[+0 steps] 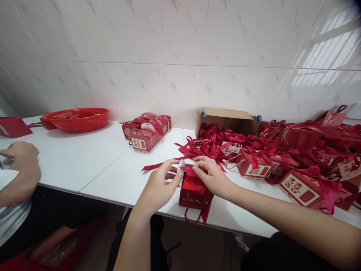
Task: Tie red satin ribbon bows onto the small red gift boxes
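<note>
A small red gift box (194, 194) stands near the front edge of the white table (84, 158), a red ribbon hanging from it over the edge. My left hand (160, 184) pinches the box's top at its left side, by a white tab. My right hand (210, 175) grips the top from the right, fingers closed on the red flap and ribbon.
A heap of ribboned red boxes (299, 158) fills the right of the table, behind it a cardboard carton (225, 118). A group of closed red boxes (146, 131) and a red basin (77, 119) stand further left. Another person's hand (21, 160) rests at far left.
</note>
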{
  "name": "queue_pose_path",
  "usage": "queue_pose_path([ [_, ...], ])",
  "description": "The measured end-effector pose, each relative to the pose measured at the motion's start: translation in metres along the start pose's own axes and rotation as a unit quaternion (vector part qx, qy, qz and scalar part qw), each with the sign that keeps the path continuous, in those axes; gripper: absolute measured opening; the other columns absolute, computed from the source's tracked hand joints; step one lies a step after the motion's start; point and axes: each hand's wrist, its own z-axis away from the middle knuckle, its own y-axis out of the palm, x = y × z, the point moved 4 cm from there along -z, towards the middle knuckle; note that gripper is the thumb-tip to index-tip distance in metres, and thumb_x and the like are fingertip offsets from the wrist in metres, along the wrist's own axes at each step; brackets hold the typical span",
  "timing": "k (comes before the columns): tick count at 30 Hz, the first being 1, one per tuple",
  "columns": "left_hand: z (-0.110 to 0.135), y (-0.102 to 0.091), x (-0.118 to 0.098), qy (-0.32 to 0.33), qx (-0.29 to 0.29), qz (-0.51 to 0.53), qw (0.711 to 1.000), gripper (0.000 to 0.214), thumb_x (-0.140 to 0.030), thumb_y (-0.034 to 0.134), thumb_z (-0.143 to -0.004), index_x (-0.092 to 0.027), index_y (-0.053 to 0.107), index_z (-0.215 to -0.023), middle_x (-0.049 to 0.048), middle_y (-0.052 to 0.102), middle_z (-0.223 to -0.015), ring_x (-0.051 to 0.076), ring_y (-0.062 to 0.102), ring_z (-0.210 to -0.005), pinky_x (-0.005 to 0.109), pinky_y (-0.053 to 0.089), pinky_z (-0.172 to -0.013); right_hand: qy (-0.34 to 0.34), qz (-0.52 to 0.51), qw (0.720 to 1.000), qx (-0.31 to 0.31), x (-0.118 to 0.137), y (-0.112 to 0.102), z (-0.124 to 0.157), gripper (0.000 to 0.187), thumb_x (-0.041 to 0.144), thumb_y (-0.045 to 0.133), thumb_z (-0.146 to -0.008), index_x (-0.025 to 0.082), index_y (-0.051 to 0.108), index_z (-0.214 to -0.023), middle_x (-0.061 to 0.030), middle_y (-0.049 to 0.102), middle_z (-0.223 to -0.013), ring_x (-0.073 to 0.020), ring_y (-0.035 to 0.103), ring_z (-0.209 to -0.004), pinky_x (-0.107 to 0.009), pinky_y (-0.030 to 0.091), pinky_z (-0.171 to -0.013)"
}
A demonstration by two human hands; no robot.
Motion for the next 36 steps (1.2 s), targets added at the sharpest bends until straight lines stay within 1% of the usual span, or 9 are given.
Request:
queue_pose_path([
  [10, 0.006, 0.0, -0.006, 0.0, -0.008, -0.025, 1.0, 0.038, -0.043, 0.055, -0.081, -0.023, 0.056, -0.113, 0.0049, 0.066, -0.099, 0.019, 0.066, -0.081, 0.03, 0.055, -0.068, 0.0, 0.043, 0.999, 0.002, 0.003, 0.003, 0.001, 0.02, 0.03, 0.05, -0.088, 0.021, 0.064, -0.077, -0.0054, 0.057, -0.119, -0.0255, 0.044, -0.117, -0.049, 0.026, -0.097],
  [17, -0.014, 0.002, 0.005, 0.019, -0.06, 0.008, 0.998, 0.023, -0.04, 0.059, -0.077, -0.019, 0.06, -0.085, 0.0051, 0.068, -0.083, 0.021, 0.067, -0.078, 0.028, 0.052, -0.06, -0.016, 0.039, 0.999, -0.006, 0.001, 0.005, 0.0, 0.021, 0.034, 0.05, -0.088, 0.021, 0.065, -0.08, -0.0067, 0.057, -0.118, -0.0259, 0.045, -0.115, -0.048, 0.029, -0.098],
  [20, -0.021, -0.023, 0.024, -0.008, -0.12, -0.042, 0.992, 0.018, -0.036, 0.059, -0.074, -0.019, 0.058, -0.081, 0.0049, 0.069, -0.077, 0.021, 0.067, -0.073, 0.03, 0.05, -0.063, -0.046, 0.032, 0.998, -0.039, 0.0, -0.014, -0.005, 0.021, 0.03, 0.046, -0.089, 0.02, 0.064, -0.089, -0.0085, 0.058, -0.113, -0.0243, 0.048, -0.112, -0.045, 0.033, -0.098],
  [22, -0.021, -0.053, 0.043, -0.075, -0.198, -0.142, 0.967, 0.017, -0.032, 0.059, -0.07, -0.021, 0.058, -0.083, 0.0053, 0.069, -0.076, 0.023, 0.066, -0.07, 0.033, 0.049, -0.065, -0.046, 0.036, 0.997, -0.042, -0.004, -0.034, -0.009, 0.02, 0.022, 0.044, -0.088, 0.018, 0.063, -0.094, -0.009, 0.06, -0.109, -0.0223, 0.052, -0.107, -0.042, 0.038, -0.096],
  [24, -0.02, -0.078, 0.06, -0.149, -0.231, -0.24, 0.931, 0.019, -0.029, 0.06, -0.067, -0.022, 0.057, -0.085, 0.0061, 0.07, -0.078, 0.026, 0.065, -0.073, 0.036, 0.047, -0.064, -0.012, 0.048, 0.999, -0.004, -0.011, -0.052, -0.01, 0.021, 0.014, 0.047, -0.082, 0.018, 0.061, -0.098, -0.0087, 0.061, -0.108, -0.0217, 0.055, -0.105, -0.04, 0.042, -0.093],
  [26, -0.021, -0.087, 0.068, -0.165, -0.226, -0.264, 0.923, 0.019, -0.028, 0.059, -0.067, -0.023, 0.057, -0.086, 0.0067, 0.069, -0.084, 0.028, 0.064, -0.078, 0.037, 0.046, -0.067, 0.04, 0.05, 0.996, 0.057, -0.018, -0.065, -0.007, 0.026, 0.01, 0.052, -0.077, 0.018, 0.06, -0.102, -0.0085, 0.061, -0.112, -0.0225, 0.056, -0.106, -0.039, 0.044, -0.092],
  [28, -0.024, -0.078, 0.063, -0.109, -0.215, -0.21, 0.948, 0.019, -0.031, 0.057, -0.071, -0.022, 0.058, -0.087, 0.0068, 0.068, -0.09, 0.026, 0.063, -0.087, 0.035, 0.046, -0.075, 0.082, 0.014, 0.988, 0.126, -0.024, -0.068, -0.001, 0.027, 0.014, 0.057, -0.077, 0.019, 0.059, -0.104, -0.0086, 0.061, -0.114, -0.0227, 0.057, -0.105, -0.037, 0.046, -0.09],
  [31, -0.026, -0.04, 0.039, 0.016, -0.165, -0.065, 0.984, 0.027, -0.043, 0.053, -0.078, -0.02, 0.058, -0.091, 0.006, 0.065, -0.098, 0.021, 0.06, -0.095, 0.03, 0.046, -0.081, 0.101, -0.066, 0.973, 0.194, -0.03, -0.059, 0.007, 0.027, 0.022, 0.06, -0.078, 0.02, 0.057, -0.105, -0.0084, 0.062, -0.113, -0.0211, 0.059, -0.104, -0.032, 0.051, -0.083],
  [36, -0.027, 0.016, 0.017, 0.039, -0.008, 0.017, 0.999, 0.031, -0.05, 0.051, -0.08, -0.019, 0.052, -0.08, 0.0006, 0.057, -0.081, 0.015, 0.055, -0.076, 0.024, 0.044, -0.068, 0.003, 0.016, 0.991, 0.133, -0.042, -0.041, 0.002, 0.029, 0.017, 0.059, -0.074, 0.018, 0.055, -0.102, -0.008, 0.064, -0.104, -0.0174, 0.062, -0.084, -0.029, 0.049, -0.069],
])
